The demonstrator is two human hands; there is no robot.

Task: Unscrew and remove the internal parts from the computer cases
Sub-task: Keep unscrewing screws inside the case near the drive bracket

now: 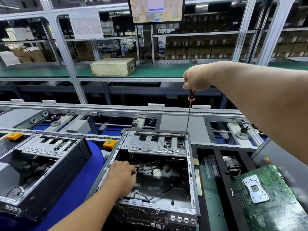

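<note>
At 8 o'clock a second computer case [41, 165] is laid on the blue worktop [73, 194]. The open computer case [156, 172] is placed at 6 o'clock; its left wall is gripped by the left hand [122, 177], fingers curled inside. At 1 o'clock a long screwdriver [188, 119] is held upright by the closed right hand [197, 77], its tip set on the metal bracket [156, 145]. At 4 o'clock a green circuit board [266, 197] is seen.

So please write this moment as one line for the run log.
right hand: holds screwdriver, tip at drive bracket | left hand: inside computer case, at cables | motherboard: out
</note>
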